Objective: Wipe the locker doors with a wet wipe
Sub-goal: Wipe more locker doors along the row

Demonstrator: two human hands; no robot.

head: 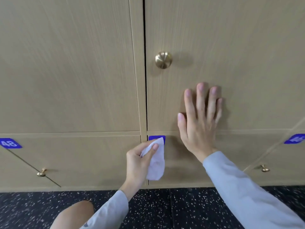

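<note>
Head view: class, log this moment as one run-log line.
left hand: grips wet wipe | right hand: flat on upper locker door | wiping: not shown

The light is even and soft, bright enough that the pale wood of the locker doors (231, 47) reads clearly with no harsh glare. The brass knob (163, 60) in front of me carries a small bright highlight and throws a faint, diffuse shadow to its right. My right hand (198, 123) casts a soft shadow on the door around the fingers. The wide lens bends the door seams, so they lean and splay towards the edges. The whole picture is slightly soft; the blue number tag (295, 138) at the far right is smeared and unreadable, and the speckled floor (181, 207) is blurred.
</note>
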